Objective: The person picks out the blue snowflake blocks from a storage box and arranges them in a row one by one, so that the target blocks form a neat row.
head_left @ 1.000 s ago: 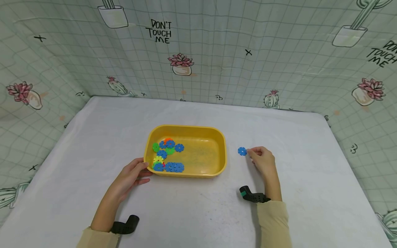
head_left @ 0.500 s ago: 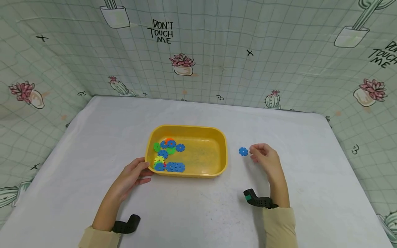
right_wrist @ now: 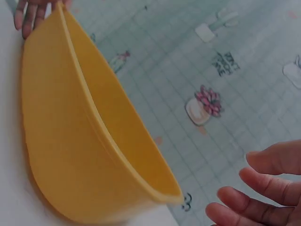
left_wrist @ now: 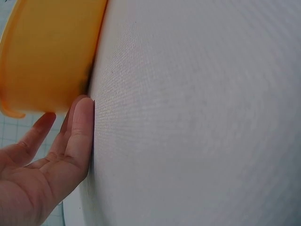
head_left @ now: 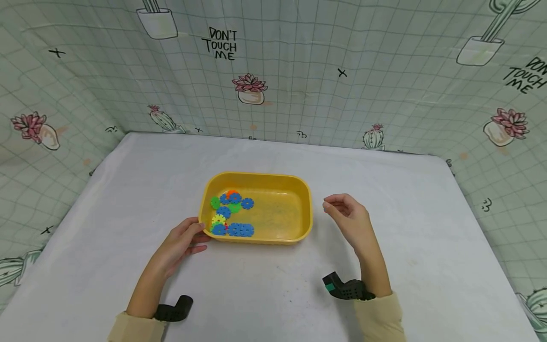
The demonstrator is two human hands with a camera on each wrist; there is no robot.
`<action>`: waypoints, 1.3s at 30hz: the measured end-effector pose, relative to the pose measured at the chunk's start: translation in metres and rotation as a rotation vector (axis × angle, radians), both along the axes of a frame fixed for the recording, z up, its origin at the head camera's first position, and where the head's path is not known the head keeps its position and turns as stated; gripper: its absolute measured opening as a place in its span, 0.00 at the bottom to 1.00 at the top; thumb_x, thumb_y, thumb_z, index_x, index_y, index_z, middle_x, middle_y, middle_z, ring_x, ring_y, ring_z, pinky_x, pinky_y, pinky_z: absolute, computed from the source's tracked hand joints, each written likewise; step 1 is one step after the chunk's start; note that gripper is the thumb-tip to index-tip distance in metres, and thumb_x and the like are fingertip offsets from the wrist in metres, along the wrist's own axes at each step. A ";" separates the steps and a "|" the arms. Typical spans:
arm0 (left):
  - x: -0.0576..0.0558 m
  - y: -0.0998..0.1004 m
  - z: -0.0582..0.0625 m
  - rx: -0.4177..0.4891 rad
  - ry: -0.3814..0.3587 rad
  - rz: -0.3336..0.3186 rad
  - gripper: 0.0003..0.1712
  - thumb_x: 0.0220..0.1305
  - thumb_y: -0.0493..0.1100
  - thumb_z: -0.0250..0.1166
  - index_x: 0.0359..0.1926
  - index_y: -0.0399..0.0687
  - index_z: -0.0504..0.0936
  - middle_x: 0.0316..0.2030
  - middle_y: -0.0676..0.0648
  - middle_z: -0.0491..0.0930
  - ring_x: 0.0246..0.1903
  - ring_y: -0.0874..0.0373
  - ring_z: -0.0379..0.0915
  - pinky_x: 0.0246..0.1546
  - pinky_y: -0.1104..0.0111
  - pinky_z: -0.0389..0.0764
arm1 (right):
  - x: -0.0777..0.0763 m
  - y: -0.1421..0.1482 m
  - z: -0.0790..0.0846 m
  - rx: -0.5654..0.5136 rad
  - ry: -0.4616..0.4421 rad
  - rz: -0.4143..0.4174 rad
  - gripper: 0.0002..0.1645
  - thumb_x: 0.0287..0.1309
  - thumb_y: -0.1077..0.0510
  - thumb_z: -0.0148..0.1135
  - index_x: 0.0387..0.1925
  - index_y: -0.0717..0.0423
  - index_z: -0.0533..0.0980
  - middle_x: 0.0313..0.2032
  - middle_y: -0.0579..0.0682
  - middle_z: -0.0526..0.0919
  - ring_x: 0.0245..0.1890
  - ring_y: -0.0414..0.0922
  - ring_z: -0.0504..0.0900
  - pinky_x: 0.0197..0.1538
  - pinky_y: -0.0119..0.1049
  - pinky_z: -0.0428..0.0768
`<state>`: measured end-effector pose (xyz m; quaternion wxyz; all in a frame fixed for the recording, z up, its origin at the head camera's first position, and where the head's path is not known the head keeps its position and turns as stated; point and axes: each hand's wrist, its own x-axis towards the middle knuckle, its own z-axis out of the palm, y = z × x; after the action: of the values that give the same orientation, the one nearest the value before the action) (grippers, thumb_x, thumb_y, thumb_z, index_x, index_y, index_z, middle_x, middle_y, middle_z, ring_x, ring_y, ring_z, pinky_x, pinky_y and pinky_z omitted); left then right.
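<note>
A yellow plastic tray (head_left: 275, 209) lies on the white table. My left hand (head_left: 179, 244) holds its near left corner, with a digit over the rim and other fingers along the outer wall; the left wrist view shows fingertips (left_wrist: 82, 110) low against that wall. Several toothed plastic discs lie in the tray's left part: blue discs (head_left: 240, 230), a yellow disc (head_left: 219, 219), a green disc (head_left: 215, 203) and an orange disc (head_left: 232, 193). My right hand (head_left: 351, 221) hovers right of the tray, fingers loosely bent, nothing visible between them in the right wrist view.
A white cloth covers the table (head_left: 265, 294). Behind and beside it hangs a grid-patterned curtain (head_left: 295, 95) with plant drawings. A black wrist camera mount (head_left: 173, 308) sits on my left wrist, a second camera mount (head_left: 348, 287) on my right.
My right hand drew slightly back to the right, then moved left over the spot of the loose blue disc, which no longer shows there. The left hand and tray stay put.
</note>
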<state>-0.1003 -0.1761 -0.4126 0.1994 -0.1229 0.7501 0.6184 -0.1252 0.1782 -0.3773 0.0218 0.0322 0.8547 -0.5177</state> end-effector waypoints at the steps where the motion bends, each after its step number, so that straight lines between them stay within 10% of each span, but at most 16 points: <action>1: 0.000 0.000 0.000 -0.001 0.001 -0.001 0.28 0.70 0.50 0.46 0.64 0.38 0.61 0.52 0.37 0.73 0.43 0.58 0.76 0.44 0.71 0.81 | 0.002 -0.005 0.003 0.005 0.005 0.010 0.22 0.61 0.47 0.57 0.47 0.59 0.75 0.43 0.56 0.80 0.43 0.46 0.78 0.48 0.27 0.76; 11: 0.000 0.000 0.000 -0.002 0.005 -0.001 0.28 0.70 0.50 0.46 0.64 0.38 0.61 0.50 0.38 0.74 0.43 0.58 0.76 0.44 0.71 0.81 | 0.009 -0.043 -0.003 -0.053 0.102 0.136 0.12 0.59 0.55 0.60 0.42 0.57 0.76 0.41 0.52 0.82 0.43 0.46 0.79 0.57 0.46 0.74; 39: 0.000 0.002 -0.001 -0.018 0.000 0.016 0.28 0.69 0.49 0.46 0.64 0.38 0.61 0.52 0.37 0.73 0.43 0.58 0.76 0.44 0.70 0.81 | -0.006 -0.110 -0.024 -0.047 0.021 0.389 0.13 0.54 0.62 0.63 0.42 0.61 0.77 0.39 0.54 0.82 0.38 0.44 0.79 0.44 0.32 0.80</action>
<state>-0.1005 -0.1742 -0.4133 0.1931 -0.1307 0.7548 0.6132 -0.1311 0.0681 -0.4018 0.1134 -0.1397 0.8327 -0.5236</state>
